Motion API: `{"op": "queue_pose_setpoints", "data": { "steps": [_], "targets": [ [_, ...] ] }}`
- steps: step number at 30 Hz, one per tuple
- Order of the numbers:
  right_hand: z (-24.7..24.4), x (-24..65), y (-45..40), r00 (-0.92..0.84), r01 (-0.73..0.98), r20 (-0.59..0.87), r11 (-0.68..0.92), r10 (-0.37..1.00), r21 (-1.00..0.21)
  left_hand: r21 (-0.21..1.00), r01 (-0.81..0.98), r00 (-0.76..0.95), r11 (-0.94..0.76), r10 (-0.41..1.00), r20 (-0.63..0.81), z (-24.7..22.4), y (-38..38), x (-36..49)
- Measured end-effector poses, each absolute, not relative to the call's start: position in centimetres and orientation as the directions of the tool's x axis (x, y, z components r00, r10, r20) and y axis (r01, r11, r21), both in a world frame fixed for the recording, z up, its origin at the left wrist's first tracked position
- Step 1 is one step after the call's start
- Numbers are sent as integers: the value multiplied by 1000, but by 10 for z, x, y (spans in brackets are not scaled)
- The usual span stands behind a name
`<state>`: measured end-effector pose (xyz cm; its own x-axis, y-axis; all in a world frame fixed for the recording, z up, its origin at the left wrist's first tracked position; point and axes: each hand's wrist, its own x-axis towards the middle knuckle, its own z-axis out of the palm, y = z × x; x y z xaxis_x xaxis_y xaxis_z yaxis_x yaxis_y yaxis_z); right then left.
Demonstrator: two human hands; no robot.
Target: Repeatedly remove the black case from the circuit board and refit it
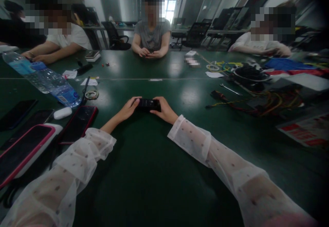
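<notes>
ok so from where I'm standing there's this big green table (154, 172), a couple of water bottles (55, 84) over on the left side, then the left hand (129, 108) and right hand (165, 109) each gripping one end of a small black phone (146, 104) held sideways, out in front near the middle, can't tell if it touches the table. Looks light but stiff, probably slick and crackable, so I'd hold it by the short ends, exactly like that

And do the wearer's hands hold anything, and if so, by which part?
Yes: a black, flat, rectangular device, held at its short ends, one by the left hand, one by the right hand.
</notes>
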<state>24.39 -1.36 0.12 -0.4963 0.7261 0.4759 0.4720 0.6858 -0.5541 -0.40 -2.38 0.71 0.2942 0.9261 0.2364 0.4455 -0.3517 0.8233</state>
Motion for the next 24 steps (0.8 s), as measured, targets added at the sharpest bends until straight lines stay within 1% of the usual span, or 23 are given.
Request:
{"op": "queue_pose_setpoints", "data": {
  "steps": [4, 7, 12, 17, 20, 24],
  "targets": [
    [3, 243, -17, -520, 446, 470, 696, 713, -563, 819, 467, 284, -333, 934, 218, 6, -23, -3],
    [4, 243, -17, -522, 411, 444, 671, 728, -618, 813, 476, 273, -336, 935, 226, 8, -24, -1],
    [7, 245, -14, -508, 337, 331, 538, 795, -773, 811, 482, 287, -331, 935, 211, 13, -28, 0],
    [15, 247, -12, -543, 285, 213, 416, 813, -863, 820, 474, 301, -321, 934, 192, 16, -30, -1],
    [18, 247, -13, -544, 231, 192, 366, 817, -901, 824, 472, 331, -313, 929, 164, 16, -29, -2],
    [20, 248, -14, -540, 215, 183, 345, 821, -914, 835, 447, 350, -320, 922, 165, 14, -27, -4]
  ]
}}
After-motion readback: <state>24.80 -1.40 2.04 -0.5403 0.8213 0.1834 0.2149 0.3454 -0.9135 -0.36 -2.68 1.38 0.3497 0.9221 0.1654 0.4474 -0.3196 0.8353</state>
